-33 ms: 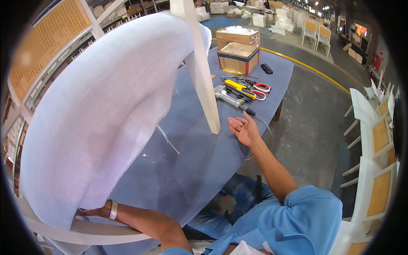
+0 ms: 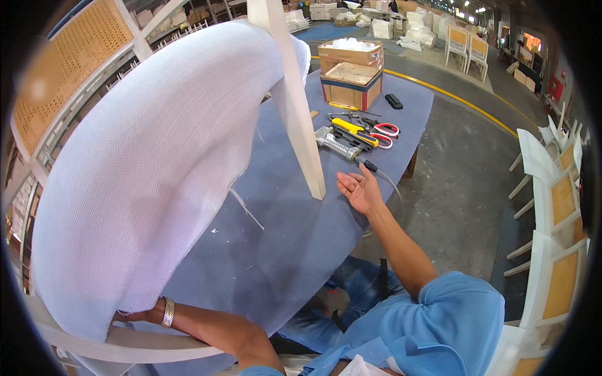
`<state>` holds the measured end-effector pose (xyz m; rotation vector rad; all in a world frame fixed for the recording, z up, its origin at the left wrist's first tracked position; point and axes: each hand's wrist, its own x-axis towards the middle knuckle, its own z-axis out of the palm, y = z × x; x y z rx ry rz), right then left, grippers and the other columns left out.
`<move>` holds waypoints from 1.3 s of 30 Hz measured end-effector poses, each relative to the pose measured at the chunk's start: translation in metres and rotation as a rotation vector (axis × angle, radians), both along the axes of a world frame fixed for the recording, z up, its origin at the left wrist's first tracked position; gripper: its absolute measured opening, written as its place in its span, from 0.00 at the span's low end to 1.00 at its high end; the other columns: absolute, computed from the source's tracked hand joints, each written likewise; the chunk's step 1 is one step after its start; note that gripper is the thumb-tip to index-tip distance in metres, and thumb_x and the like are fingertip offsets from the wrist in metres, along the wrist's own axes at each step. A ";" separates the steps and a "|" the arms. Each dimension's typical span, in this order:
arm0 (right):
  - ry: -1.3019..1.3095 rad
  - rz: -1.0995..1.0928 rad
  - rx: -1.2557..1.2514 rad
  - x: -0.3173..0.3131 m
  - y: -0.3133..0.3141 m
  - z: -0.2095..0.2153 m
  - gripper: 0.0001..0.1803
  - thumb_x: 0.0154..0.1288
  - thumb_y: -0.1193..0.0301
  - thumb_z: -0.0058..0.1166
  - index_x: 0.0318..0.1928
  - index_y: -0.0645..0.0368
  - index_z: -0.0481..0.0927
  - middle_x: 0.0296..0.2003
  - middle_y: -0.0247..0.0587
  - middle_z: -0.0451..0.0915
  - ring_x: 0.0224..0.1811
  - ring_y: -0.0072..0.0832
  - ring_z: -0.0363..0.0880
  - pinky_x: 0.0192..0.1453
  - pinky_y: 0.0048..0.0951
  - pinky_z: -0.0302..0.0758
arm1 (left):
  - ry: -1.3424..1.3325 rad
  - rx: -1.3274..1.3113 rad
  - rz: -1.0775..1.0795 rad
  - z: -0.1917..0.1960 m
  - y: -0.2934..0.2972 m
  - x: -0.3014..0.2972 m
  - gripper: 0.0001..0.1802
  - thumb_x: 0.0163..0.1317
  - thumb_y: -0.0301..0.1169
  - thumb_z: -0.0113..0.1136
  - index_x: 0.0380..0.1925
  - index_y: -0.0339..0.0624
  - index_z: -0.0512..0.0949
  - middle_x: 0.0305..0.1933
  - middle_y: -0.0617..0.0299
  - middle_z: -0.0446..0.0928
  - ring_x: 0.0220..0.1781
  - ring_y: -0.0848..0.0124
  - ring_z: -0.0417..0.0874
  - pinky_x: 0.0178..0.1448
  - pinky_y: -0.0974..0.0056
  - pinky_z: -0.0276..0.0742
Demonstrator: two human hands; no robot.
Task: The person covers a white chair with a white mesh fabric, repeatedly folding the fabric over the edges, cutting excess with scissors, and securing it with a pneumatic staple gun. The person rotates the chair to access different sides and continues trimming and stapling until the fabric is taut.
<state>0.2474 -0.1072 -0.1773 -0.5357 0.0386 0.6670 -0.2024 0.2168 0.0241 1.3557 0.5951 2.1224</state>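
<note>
A pale, finely ribbed fabric (image 2: 150, 150) is draped in a large curve over a whitewashed wooden chair frame (image 2: 125, 344), whose leg (image 2: 295, 119) slants down to the blue-covered table (image 2: 276, 250). My left hand (image 2: 141, 313) reaches under the fabric's lower edge beside the curved wood; its fingers are hidden, so its grip cannot be judged. My right hand (image 2: 359, 193) hovers palm up by the leg's tip, fingers apart and holding nothing. Closest to it lies a metal air-powered tool (image 2: 338, 146) with a hose (image 2: 395, 191). A loose thread (image 2: 248, 210) hangs from the fabric's edge.
Behind the air tool lie red-and-white-handled scissors (image 2: 384, 133), a yellow-handled tool (image 2: 355, 131) and a small black object (image 2: 394, 101). Cardboard boxes (image 2: 352, 81) stand at the table's far end. Chairs (image 2: 558, 200) line the right side; cane-panelled frames (image 2: 94, 37) are at left.
</note>
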 end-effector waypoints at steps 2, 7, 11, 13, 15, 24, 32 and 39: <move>0.034 -0.074 0.069 0.021 0.022 -0.007 0.48 0.71 0.52 0.54 0.72 0.72 0.44 0.65 0.62 0.67 0.58 0.45 0.80 0.64 0.45 0.77 | 0.008 -0.008 0.026 -0.004 -0.003 -0.001 0.16 0.66 0.28 0.64 0.52 0.34 0.78 0.45 0.59 0.82 0.42 0.72 0.82 0.49 0.65 0.80; 0.098 -0.122 0.055 0.070 0.066 -0.008 0.52 0.68 0.49 0.57 0.74 0.70 0.44 0.73 0.56 0.55 0.64 0.45 0.74 0.66 0.46 0.74 | 0.035 -0.029 0.046 -0.010 -0.010 0.015 0.16 0.67 0.29 0.63 0.52 0.34 0.78 0.45 0.59 0.82 0.42 0.72 0.82 0.48 0.65 0.80; 0.228 -0.368 0.334 0.049 0.110 0.004 0.44 0.65 0.51 0.57 0.72 0.61 0.56 0.70 0.43 0.62 0.63 0.39 0.73 0.62 0.44 0.75 | 0.043 -0.021 0.102 -0.011 -0.016 0.005 0.16 0.67 0.29 0.63 0.52 0.34 0.78 0.44 0.59 0.82 0.42 0.72 0.82 0.48 0.65 0.80; 0.270 -0.390 0.364 0.051 0.118 0.005 0.37 0.65 0.50 0.59 0.67 0.56 0.62 0.67 0.39 0.65 0.58 0.36 0.74 0.57 0.44 0.76 | 0.041 -0.014 0.119 -0.009 -0.020 0.007 0.16 0.67 0.29 0.63 0.52 0.34 0.78 0.44 0.59 0.82 0.42 0.72 0.82 0.48 0.65 0.80; 0.311 -0.409 0.362 0.072 0.114 -0.004 0.26 0.64 0.51 0.62 0.55 0.51 0.73 0.53 0.34 0.75 0.45 0.30 0.75 0.46 0.38 0.77 | 0.041 -0.002 0.114 -0.005 -0.028 0.012 0.16 0.67 0.29 0.63 0.52 0.34 0.78 0.44 0.59 0.82 0.42 0.72 0.82 0.48 0.66 0.80; -0.139 -0.537 -0.206 0.095 0.076 0.010 0.20 0.65 0.50 0.64 0.41 0.54 0.81 0.30 0.31 0.80 0.28 0.20 0.77 0.32 0.27 0.75 | 0.035 -0.038 0.105 -0.014 -0.026 0.014 0.15 0.68 0.29 0.62 0.51 0.34 0.78 0.44 0.59 0.82 0.42 0.72 0.82 0.47 0.66 0.80; -1.066 -0.452 -1.087 0.082 -0.037 0.055 0.31 0.55 0.54 0.66 0.51 0.65 0.79 0.44 0.54 0.85 0.46 0.44 0.84 0.52 0.40 0.76 | 0.036 -0.038 0.095 -0.014 -0.030 0.006 0.15 0.68 0.30 0.62 0.51 0.34 0.78 0.44 0.59 0.82 0.41 0.72 0.82 0.47 0.66 0.80; -1.127 -0.179 -1.186 0.040 -0.078 0.015 0.25 0.56 0.60 0.67 0.51 0.60 0.81 0.42 0.51 0.85 0.49 0.40 0.84 0.51 0.37 0.76 | 0.003 -0.052 0.026 -0.018 -0.032 0.017 0.15 0.68 0.30 0.61 0.51 0.34 0.78 0.43 0.59 0.83 0.41 0.73 0.82 0.47 0.66 0.80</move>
